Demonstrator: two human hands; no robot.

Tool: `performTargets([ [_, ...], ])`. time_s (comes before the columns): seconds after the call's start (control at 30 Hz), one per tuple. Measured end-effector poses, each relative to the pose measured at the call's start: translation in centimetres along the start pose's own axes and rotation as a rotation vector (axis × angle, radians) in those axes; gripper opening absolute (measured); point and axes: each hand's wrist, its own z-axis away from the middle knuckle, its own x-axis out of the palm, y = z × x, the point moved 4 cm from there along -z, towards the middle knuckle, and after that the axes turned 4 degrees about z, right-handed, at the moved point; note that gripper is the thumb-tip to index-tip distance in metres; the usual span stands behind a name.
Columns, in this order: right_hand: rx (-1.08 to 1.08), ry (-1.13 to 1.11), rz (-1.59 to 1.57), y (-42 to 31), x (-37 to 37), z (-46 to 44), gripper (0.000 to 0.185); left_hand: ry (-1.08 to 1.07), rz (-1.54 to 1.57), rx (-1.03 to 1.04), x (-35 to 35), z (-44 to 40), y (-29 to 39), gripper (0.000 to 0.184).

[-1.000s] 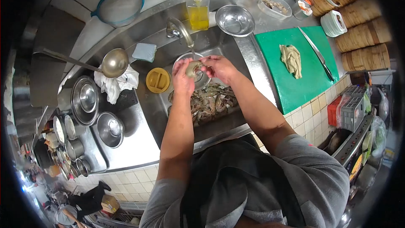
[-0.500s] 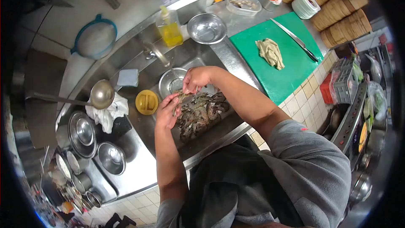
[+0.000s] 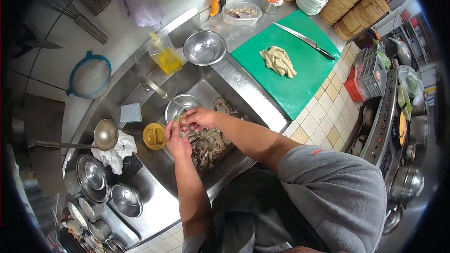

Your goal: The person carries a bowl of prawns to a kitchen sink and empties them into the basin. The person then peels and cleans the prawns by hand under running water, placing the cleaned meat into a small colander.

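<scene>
My left hand (image 3: 178, 144) and my right hand (image 3: 199, 119) meet over the sink (image 3: 161, 159), fingers pinched around a greyish shrimp (image 3: 182, 117). Fingers cover much of the shrimp. Just beyond them a metal bowl (image 3: 171, 108) sits in the sink below the faucet (image 3: 154, 87), and a thin stream of water seems to fall into it. A pile of dark whole shrimp (image 3: 211, 149) lies on the sink floor, partly under my right wrist. Left of my hands is a round yellow object (image 3: 154, 136) with a bar across it.
Right of the sink, a green cutting board (image 3: 262, 77) holds a knife (image 3: 304, 40) and a beige cloth (image 3: 279, 62). An empty steel bowl (image 3: 205, 48) and an oil-coloured pump bottle (image 3: 165, 55) stand behind. A ladle (image 3: 106, 135) rests on a white cloth (image 3: 117, 152) at left.
The camera view has shifted, so the surroundings sit further left in the picture. My right hand has turned and come down closer to my left fingertips; both still hold a shrimp.
</scene>
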Motion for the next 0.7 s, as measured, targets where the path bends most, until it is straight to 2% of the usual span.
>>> performTargets([
  [0.07, -0.018, -0.004, -0.055, -0.7, 0.9, -0.2, 0.023, 0.073, -0.021, 0.04, -0.7, -0.3, -0.7, 0.022],
  [0.17, -0.107, 0.102, 0.0, -0.4, 0.5, -2.4, 0.029, 0.135, -0.034, 0.083, 0.9, 0.9, -0.5, 0.021],
  [0.3, -0.134, 0.055, -0.022, -1.0, 1.0, -2.7, 0.028, 0.116, -0.026, 0.078, 1.1, 1.1, -0.5, 0.021],
  [0.37, -0.099, 0.223, -0.017, -0.9, 0.6, -3.0, 0.024, 0.062, -0.061, 0.066, 0.6, 0.7, -0.9, 0.02],
  [0.7, -0.14, 0.422, -0.062, 0.1, -1.0, -3.0, 0.024, -0.016, -0.076, -0.013, 0.4, 1.3, -2.3, 0.015],
])
